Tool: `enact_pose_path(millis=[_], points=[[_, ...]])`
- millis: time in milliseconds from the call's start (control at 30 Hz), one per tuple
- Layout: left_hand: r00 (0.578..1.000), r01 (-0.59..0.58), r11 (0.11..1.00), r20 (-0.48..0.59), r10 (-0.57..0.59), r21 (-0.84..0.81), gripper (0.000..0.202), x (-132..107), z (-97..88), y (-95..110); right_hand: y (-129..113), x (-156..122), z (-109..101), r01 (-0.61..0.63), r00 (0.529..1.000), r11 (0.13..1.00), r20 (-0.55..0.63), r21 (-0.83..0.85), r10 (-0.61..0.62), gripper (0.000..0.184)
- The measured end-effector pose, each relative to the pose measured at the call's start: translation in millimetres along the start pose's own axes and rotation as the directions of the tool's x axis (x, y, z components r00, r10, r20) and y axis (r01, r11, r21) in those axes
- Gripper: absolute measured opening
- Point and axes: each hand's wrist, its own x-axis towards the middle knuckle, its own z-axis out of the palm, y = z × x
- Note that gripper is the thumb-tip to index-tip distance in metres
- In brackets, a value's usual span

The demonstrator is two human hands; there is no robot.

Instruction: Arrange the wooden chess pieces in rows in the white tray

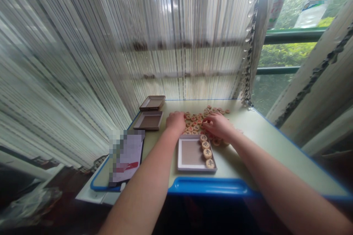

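Note:
Round wooden xiangqi pieces [196, 127] with red and black characters lie in a loose pile on the pale table, between my two hands. My left hand [175, 122] rests at the pile's left edge with its fingers curled; whatever is under them is hidden. From the right, my right hand [219, 125] reaches over the pile, its thumb and forefinger closed around a piece at the pile's middle. Nearest me stands a shallow open box [190, 153]. Several black-marked pieces [205, 145] form a column along its right wall; the rest of its floor is bare.
At the far left are an open box lid [149, 120] and a stack of shallow trays [152, 102]. A tablet-like device [128, 158] lies at the table's left edge. The table [264, 147] has a blue rim with a moulded trough [211, 186] in front. String curtains [179, 69] hang behind.

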Motion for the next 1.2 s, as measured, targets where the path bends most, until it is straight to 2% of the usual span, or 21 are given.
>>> enact_pose_path(millis=[200, 333, 433, 567, 633, 733, 833, 967, 1067, 1200], points=[[0.998, 0.013, 1.0, 0.054, -0.012, -0.018, 0.034, 0.7, 2.2, 0.8, 5.0, 0.5, -4.1, -0.085, 0.996, 0.996, -0.02, -0.031, 0.085, 0.026], [0.99, 0.081, 0.996, 0.122, -0.076, -0.034, 0.039, 5.1, 3.4, -4.9, 11.5, -0.4, -4.0, -0.211, 0.977, 0.971, -0.002, -0.116, 0.212, 0.035], [0.988, 0.096, 0.994, 0.126, -0.088, -0.054, 0.042, 7.1, 1.2, -10.3, 18.4, -0.7, -4.5, -0.296, 0.95, 0.942, 0.055, -0.16, 0.307, 0.036], [0.988, 0.083, 0.993, 0.136, -0.072, -0.078, 0.039, 7.1, 0.7, -13.3, 23.9, -0.5, -7.2, -0.319, 0.932, 0.937, 0.133, -0.144, 0.338, 0.037], [0.996, 0.037, 0.994, 0.086, -0.028, -0.105, 0.039, 8.6, 5.3, -11.9, 25.8, -0.1, -8.4, -0.308, 0.936, 0.943, 0.136, -0.125, 0.323, 0.038], [0.993, -0.121, 0.982, -0.012, 0.12, -0.143, 0.037, 15.5, 17.5, -8.2, 33.6, 1.5, -8.8, -0.329, 0.933, 0.933, 0.104, -0.146, 0.345, 0.038], [0.967, -0.254, 0.955, -0.028, 0.253, -0.15, 0.035, 25.1, 29.7, -5.4, 46.3, 3.2, -9.7, -0.433, 0.887, 0.882, 0.084, -0.186, 0.454, 0.039], [0.96, -0.265, 0.955, 0.055, 0.274, -0.13, 0.036, 32.0, 34.5, -4.7, 54.3, 4.2, -17.4, -0.53, 0.821, 0.844, 0.203, -0.081, 0.534, 0.035], [0.956, -0.279, 0.952, 0.055, 0.287, -0.124, 0.037, 30.8, 30.9, -4.2, 50.1, 4.3, -24.1, -0.527, 0.83, 0.849, 0.246, 0.05, 0.501, 0.036], [0.951, -0.299, 0.946, 0.04, 0.306, -0.125, 0.035, 27.2, 29.4, -3.0, 43.6, 4.9, -23.2, -0.519, 0.841, 0.852, 0.221, 0.072, 0.494, 0.039]])
